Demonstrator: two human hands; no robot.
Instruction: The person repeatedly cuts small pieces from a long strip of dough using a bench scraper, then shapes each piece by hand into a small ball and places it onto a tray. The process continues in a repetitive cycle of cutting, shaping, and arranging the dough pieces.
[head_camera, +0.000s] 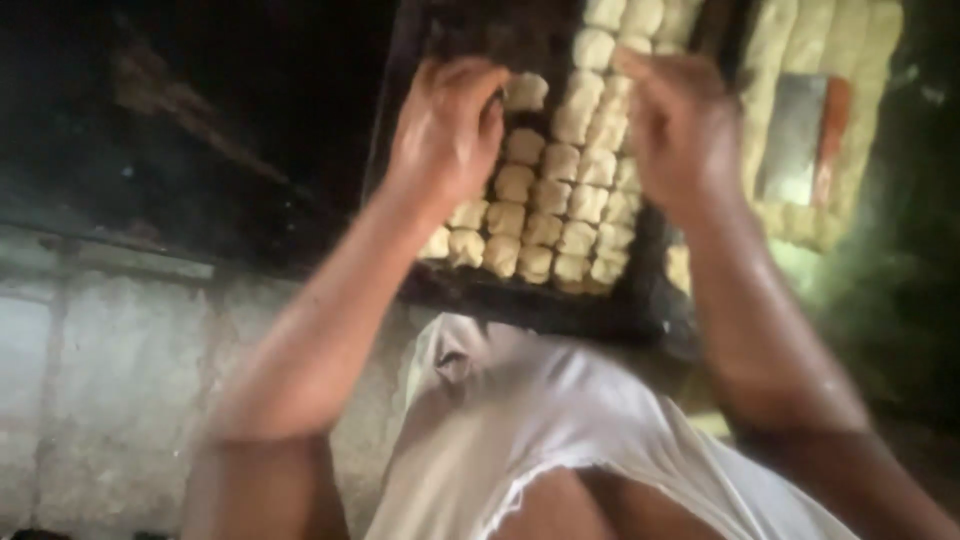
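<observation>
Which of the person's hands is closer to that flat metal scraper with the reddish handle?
The right hand. It hovers over the dark tray just left of the scraper, which lies on the dough slab. The left hand is across the tray, far from it.

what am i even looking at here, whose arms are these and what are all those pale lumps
There is no machine here, just a person working with bare hands. The single picture comes from a camera worn on that person's head, looking down, so the arms reaching away from you are their own. The pale lumps are small dough pieces set in close rows on a dark tray. The left hand touches a piece at the top of the rows; whether it grips it is too blurred to tell. The right hand hovers over the rows on the other side. Further right lie long dough strips with a flat metal scraper on them.
</observation>
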